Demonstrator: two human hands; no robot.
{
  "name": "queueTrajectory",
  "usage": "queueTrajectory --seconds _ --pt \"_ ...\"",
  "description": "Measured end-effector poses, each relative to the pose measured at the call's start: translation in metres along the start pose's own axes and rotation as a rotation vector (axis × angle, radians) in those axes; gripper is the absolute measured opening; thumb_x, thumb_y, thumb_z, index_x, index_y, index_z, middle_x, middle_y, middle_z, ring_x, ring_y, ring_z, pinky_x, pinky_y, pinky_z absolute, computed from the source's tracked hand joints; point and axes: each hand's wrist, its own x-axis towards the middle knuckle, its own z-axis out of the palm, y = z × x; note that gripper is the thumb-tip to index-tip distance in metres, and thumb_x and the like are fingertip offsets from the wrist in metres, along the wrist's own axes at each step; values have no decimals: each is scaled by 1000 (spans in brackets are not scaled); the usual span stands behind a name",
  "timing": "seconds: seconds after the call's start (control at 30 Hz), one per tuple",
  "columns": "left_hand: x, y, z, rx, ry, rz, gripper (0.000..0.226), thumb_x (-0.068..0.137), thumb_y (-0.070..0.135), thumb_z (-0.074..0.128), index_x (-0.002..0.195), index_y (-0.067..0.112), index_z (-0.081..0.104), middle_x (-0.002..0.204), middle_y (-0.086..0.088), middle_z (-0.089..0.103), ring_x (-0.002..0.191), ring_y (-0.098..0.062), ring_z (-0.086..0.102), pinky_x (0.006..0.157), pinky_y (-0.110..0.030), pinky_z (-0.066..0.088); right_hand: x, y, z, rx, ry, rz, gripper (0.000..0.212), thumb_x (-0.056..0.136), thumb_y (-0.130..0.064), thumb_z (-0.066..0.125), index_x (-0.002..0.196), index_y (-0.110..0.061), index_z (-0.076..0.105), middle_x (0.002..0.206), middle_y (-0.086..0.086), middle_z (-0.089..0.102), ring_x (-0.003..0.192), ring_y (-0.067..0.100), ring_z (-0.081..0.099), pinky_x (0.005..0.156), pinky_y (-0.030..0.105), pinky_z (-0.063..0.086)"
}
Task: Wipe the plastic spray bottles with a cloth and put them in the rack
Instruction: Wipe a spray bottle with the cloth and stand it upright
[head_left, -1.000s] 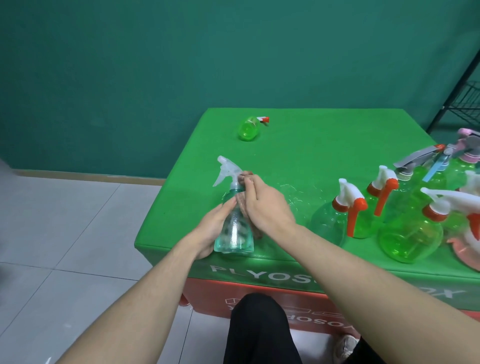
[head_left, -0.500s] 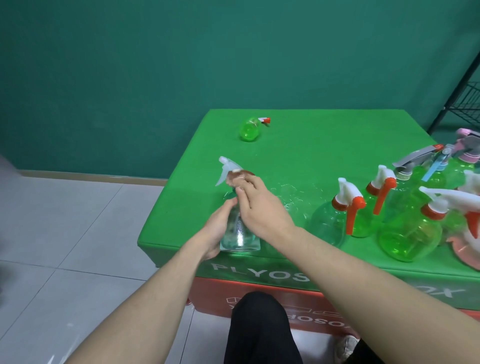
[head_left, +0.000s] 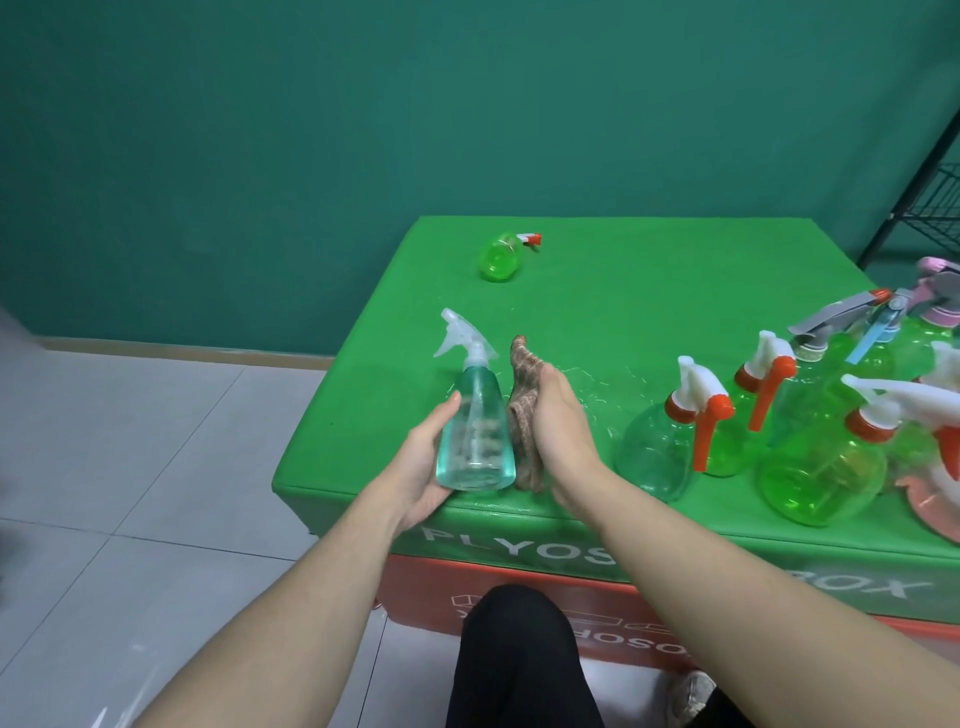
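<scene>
A clear teal spray bottle (head_left: 475, 434) with a white trigger head stands tilted near the front left of the green table (head_left: 613, 291). My left hand (head_left: 423, 470) grips its lower body from the left. My right hand (head_left: 558, 423) holds a brown cloth (head_left: 523, 405) against the bottle's right side. The black wire rack (head_left: 930, 192) shows at the far right edge.
Several green spray bottles (head_left: 670, 441) with white and orange triggers crowd the table's right side. One small green bottle (head_left: 501, 255) lies on its side at the back left. A pink item (head_left: 935, 499) sits at the right edge. Grey floor tiles lie to the left.
My right hand has slid with the cloth from the bottle's neck down to its right side, uncovering the trigger head. The bottle has tilted a little in my left hand.
</scene>
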Motion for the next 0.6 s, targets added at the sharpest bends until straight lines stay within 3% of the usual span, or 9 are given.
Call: queueTrajectory --seconds 0.13,0.2,0.3,0.37,0.4,0.5,0.6 --pt "4 -5 -2 -189 48 36 48 103 50 46 125 11 64 97 -12 75 84 -24 71 86 -42 55 9 -8 1 151 25 47 53 106 -53 21 142 -25 48 136 3 59 127 20 56 112 52 42" --pt "6 -5 -5 -257 66 26 50 102 52 45 120 11 66 97 -13 73 83 -24 69 84 -41 55 14 -12 1 227 28 74 52 107 -51 22 141 -21 48 128 4 59 122 21 57 111 53 43" --pt "9 -7 -10 -344 65 -17 50 98 50 49 122 8 65 110 -21 72 95 -34 71 86 -54 57 20 -14 3 277 47 75 51 105 -51 24 138 -20 49 113 1 59 108 20 59 107 54 46" --pt "8 -7 -14 -338 40 -29 49 96 44 50 126 8 64 118 -28 70 104 -44 70 87 -63 55 20 -16 5 229 46 64 56 101 -56 24 140 -23 48 120 1 61 114 19 58 109 55 44" --pt "8 -7 -16 -314 23 -29 49 93 43 53 128 9 63 121 -28 68 105 -44 69 85 -61 57 19 -18 6 187 48 51 57 101 -57 23 142 -25 48 130 2 60 122 20 57 112 54 42" --pt "9 -7 -19 -250 8 -17 59 86 45 61 136 14 57 121 -22 68 96 -35 71 76 -44 60 14 -25 7 42 31 -57 51 110 -46 20 146 -23 46 142 1 56 129 17 53 113 42 39" --pt "14 -11 -19 -190 42 24 67 85 50 65 139 12 56 120 -19 71 97 -30 71 77 -41 59 8 -34 9 -65 -12 -182 46 112 -40 18 144 -26 48 116 -13 60 97 -9 54 84 21 41"
